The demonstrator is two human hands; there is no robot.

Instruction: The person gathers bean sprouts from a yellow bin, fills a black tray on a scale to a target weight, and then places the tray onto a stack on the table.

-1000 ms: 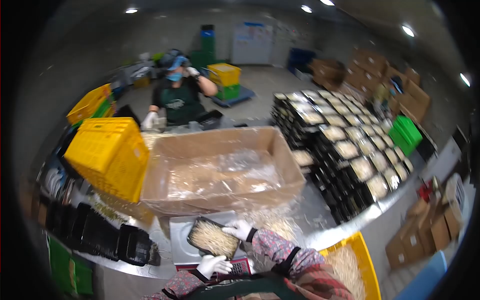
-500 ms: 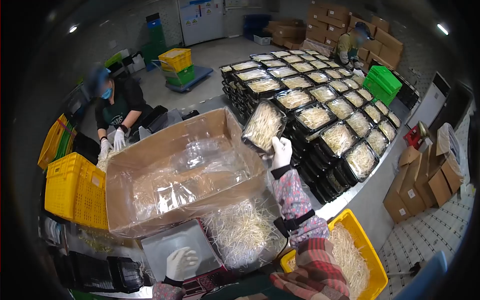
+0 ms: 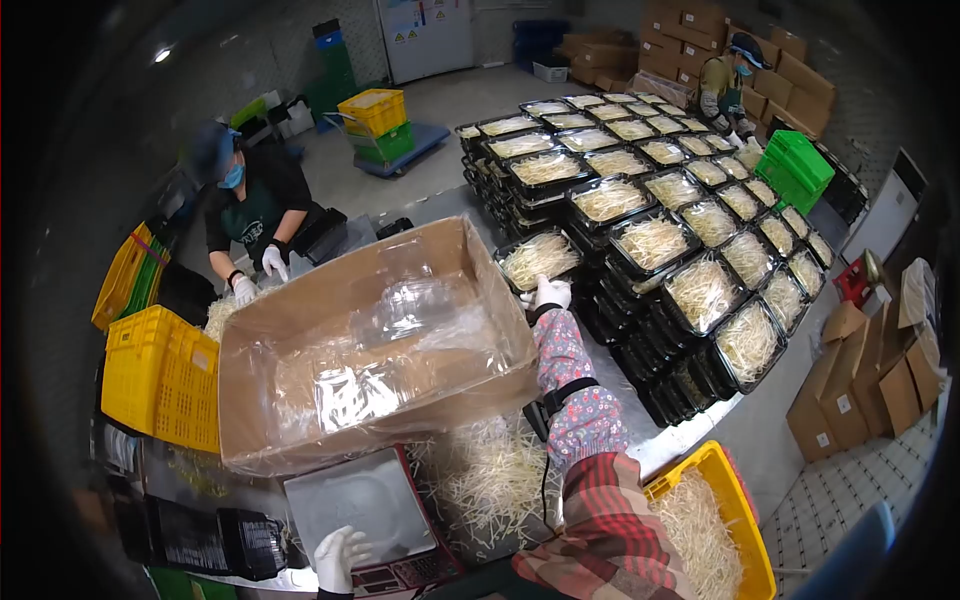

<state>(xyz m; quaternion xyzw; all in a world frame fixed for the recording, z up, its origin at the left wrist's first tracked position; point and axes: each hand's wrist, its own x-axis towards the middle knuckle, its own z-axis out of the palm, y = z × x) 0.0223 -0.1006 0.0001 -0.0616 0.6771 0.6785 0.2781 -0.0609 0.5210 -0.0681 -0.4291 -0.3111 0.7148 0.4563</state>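
My gloved right hand (image 3: 550, 294) grips the near edge of a black tray of bean sprouts (image 3: 540, 260), which lies nearly level beside the stacked trays (image 3: 690, 300). My gloved left hand (image 3: 340, 558) is over the front left of a scale (image 3: 355, 500), with its fingers apart and nothing in it. The scale's grey platform carries nothing. To the right of the scale lies a loose heap of bean sprouts (image 3: 485, 485). Behind the scale stands a large cardboard box (image 3: 290, 345) lined with clear plastic.
A yellow crate of sprouts (image 3: 735, 500) stands at my right. Black empty trays (image 3: 210, 540) lie at the lower left, near a yellow crate (image 3: 160, 380). One co-worker (image 3: 255, 215) is at the left, another (image 3: 725, 95) behind the stacks near a green crate (image 3: 795, 170).
My right hand has moved the tray of sprouts forward and lower, from tilted to nearly level beside the stacks. My left hand has drawn back toward the scale's front edge.
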